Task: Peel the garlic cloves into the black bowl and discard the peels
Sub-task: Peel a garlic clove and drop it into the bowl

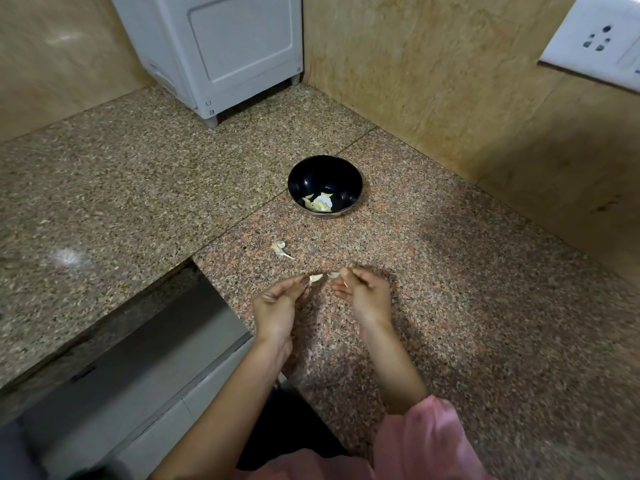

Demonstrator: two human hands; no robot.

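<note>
Above granite counter (450,271), left fingers (304,282) pinching garlic clove (316,278), right fingers (347,274) pinching peel (334,274)

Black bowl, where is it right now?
In the head view, the black bowl stands on the granite counter near the middle, beyond the left hand and right hand, a loose peel lying between.
</note>
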